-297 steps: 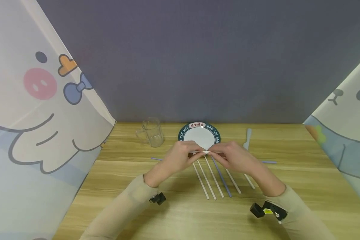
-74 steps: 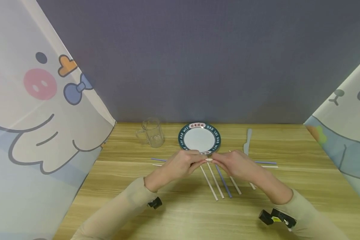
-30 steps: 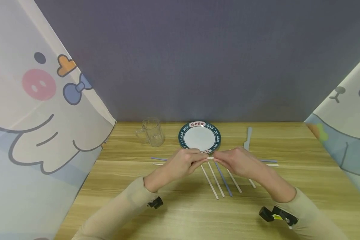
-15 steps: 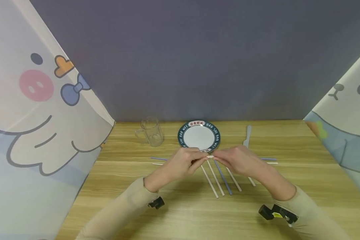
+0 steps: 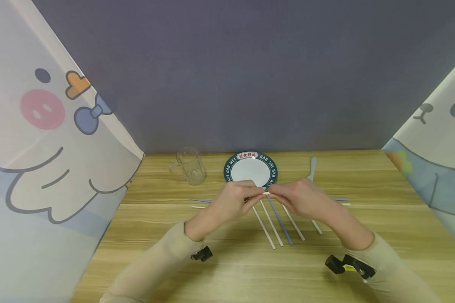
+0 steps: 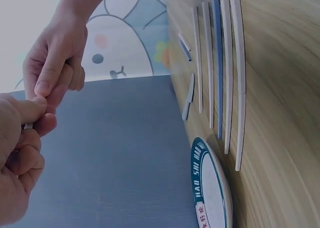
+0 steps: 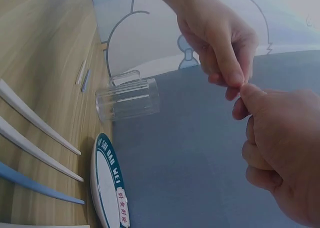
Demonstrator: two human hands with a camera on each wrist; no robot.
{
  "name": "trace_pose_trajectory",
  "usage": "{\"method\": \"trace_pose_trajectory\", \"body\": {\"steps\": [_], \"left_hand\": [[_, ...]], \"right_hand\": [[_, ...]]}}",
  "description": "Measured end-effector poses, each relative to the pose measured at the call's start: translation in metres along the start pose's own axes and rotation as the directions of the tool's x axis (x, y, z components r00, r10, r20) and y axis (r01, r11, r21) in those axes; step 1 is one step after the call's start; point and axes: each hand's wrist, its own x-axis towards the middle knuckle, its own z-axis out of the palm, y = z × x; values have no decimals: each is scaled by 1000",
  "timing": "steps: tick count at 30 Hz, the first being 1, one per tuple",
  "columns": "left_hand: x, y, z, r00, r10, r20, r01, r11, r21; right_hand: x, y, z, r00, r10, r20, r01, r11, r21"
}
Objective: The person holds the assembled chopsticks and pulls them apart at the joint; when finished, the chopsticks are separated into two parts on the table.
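Observation:
Just in front of the plate, my left hand (image 5: 233, 201) and right hand (image 5: 305, 200) meet fingertip to fingertip. Between them they pinch a small white thing (image 5: 266, 193); its kind is too small to tell, and the fingers hide most of it. In the left wrist view only a pale sliver (image 6: 28, 126) of it shows. Below the hands several white chopsticks (image 5: 266, 229) and one blue chopstick (image 5: 280, 221) lie side by side on the table, their far ends partly hidden. Blue and white stick ends also show left (image 5: 200, 200) and right (image 5: 341, 199) of the hands.
A white plate with a dark green lettered rim (image 5: 274, 170) lies behind the hands. A clear glass mug (image 5: 195, 170) stands at the back left, and a pale knife (image 5: 312, 168) lies at the back right. A grey panel (image 5: 250, 84) rises behind the table.
Since 9.9 s ago, the leftmost white chopstick has left the row, and white stick ends have appeared beside the blue ones at both sides. Lately the joined hands rise slightly; the view shifts a little.

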Motion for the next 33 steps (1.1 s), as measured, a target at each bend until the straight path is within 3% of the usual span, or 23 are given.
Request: {"method": "trace_pose_trajectory", "body": {"steps": [12, 27, 33], "left_hand": [[-6, 0, 1, 998, 58, -17, -58, 998, -9], [-9, 4, 0, 997, 75, 31, -75, 997, -14], [-11, 3, 2, 997, 59, 39, -59, 998, -18]], "right_hand": [[0, 3, -4, 999, -50, 22, 48, 994, 100], [-2, -1, -7, 993, -17, 118, -6, 981, 193], [-2, -1, -5, 993, -9, 114, -13, 982, 190]]}}
